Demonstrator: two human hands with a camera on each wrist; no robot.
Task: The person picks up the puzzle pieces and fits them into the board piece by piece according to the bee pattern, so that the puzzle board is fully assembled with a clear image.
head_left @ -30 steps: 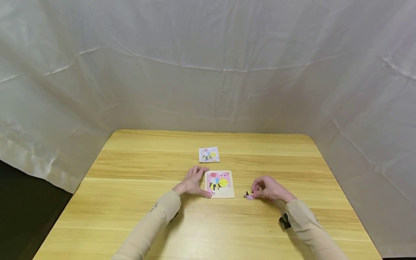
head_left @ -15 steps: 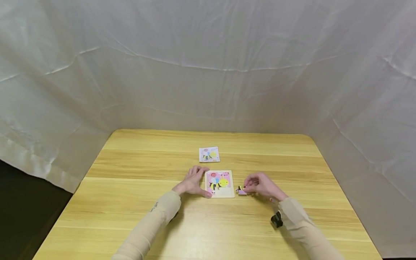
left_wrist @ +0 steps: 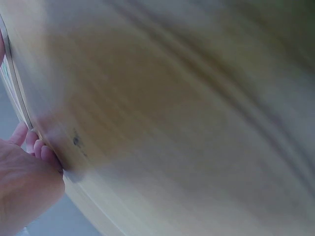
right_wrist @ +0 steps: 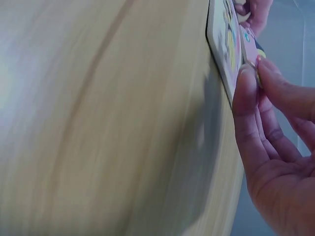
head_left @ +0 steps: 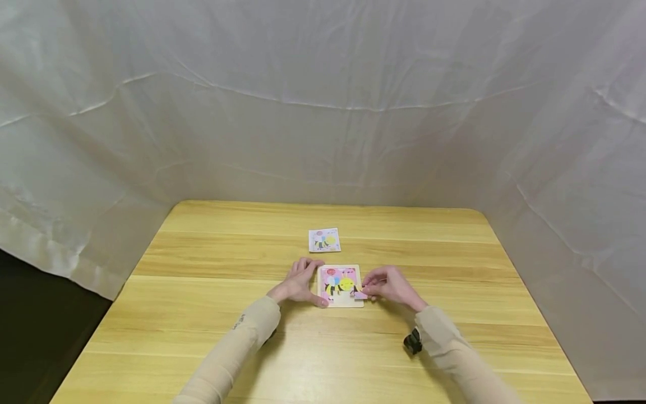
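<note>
A square puzzle board (head_left: pixel 341 285) with a pink bee picture lies near the middle of the wooden table (head_left: pixel 212 314); its lower strip is bare. My left hand (head_left: pixel 301 282) rests on the table with straight fingers against the board's left edge. My right hand (head_left: pixel 386 285) pinches a small pink puzzle piece (head_left: pixel 360 292) at the board's right edge. In the right wrist view the thumb and fingers (right_wrist: pixel 251 86) hold the pink piece (right_wrist: pixel 249 48) against the board's edge (right_wrist: pixel 222 64). The left wrist view is blurred and shows only fingers (left_wrist: pixel 37 147) on the wood.
A small reference card (head_left: pixel 324 240) with the same bee picture lies behind the board. White cloth (head_left: pixel 323 112) walls the table at the back and both sides. A dark clip (head_left: pixel 412 342) hangs at my right sleeve's cuff.
My right hand has carried the pink piece leftward from the table to the right edge of the board. The left hand has stayed by the board.
</note>
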